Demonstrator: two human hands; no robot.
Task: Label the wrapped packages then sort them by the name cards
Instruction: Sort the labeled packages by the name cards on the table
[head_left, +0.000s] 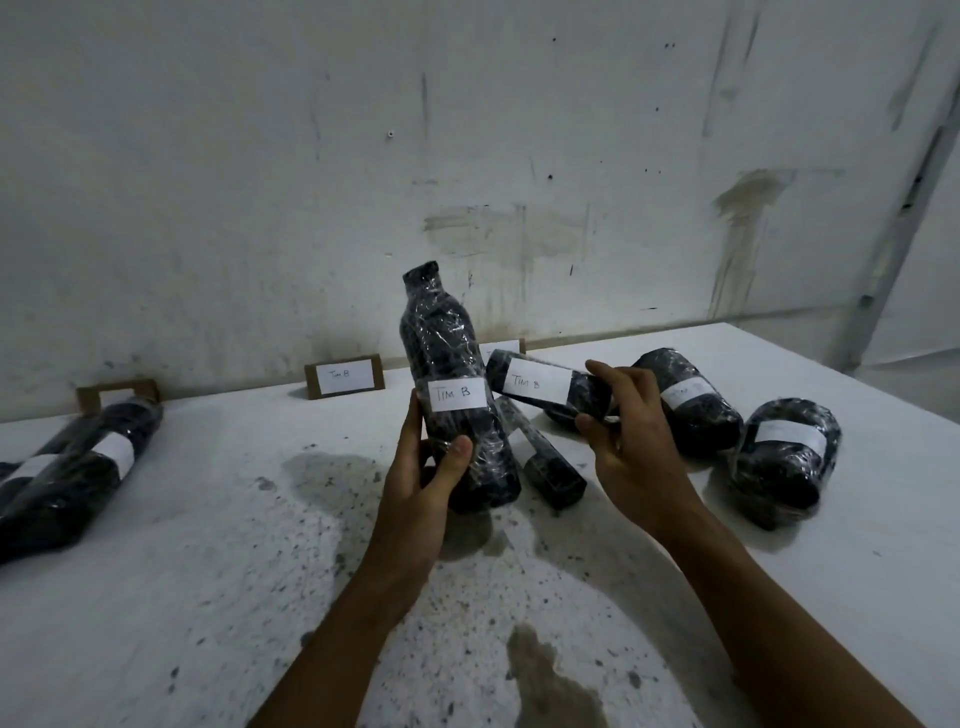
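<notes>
- The left hand (426, 467) is gripping a bottle-shaped wrapped package (457, 384) low on its body, thumb across the front, holding it upright above the desk (208, 545) near the centre of the view; its white label is reading "TIM B".
- The right hand (628, 431) is holding a smaller wrapped package (540, 387) by its right end, fingers curled round it, lying nearly level and just at 3 o'clock of the bottle shape; its label is also reading "TIM B".
- Under and between the two held ones, a narrow wrapped package (545, 462) is lying on the desk, running toward 5 o'clock.
- At 3 o'clock of the right hand, two more packages are lying on the desk: a labelled roll (691, 400) just behind the fingers and a second labelled roll (784, 457) near the desk's right side; the writing on both is too faint to read.
- At 9 o'clock, well apart, at least two long labelled packages (78, 478) are lying side by side at the left edge.
- That is making seven packages at least.
- Three name cards are standing along the wall at 12 o'clock: a middle card (345, 375) reading "TIM B", a left card (117, 395) partly hidden, and a third card (501, 347) showing behind the bottle shape.
</notes>
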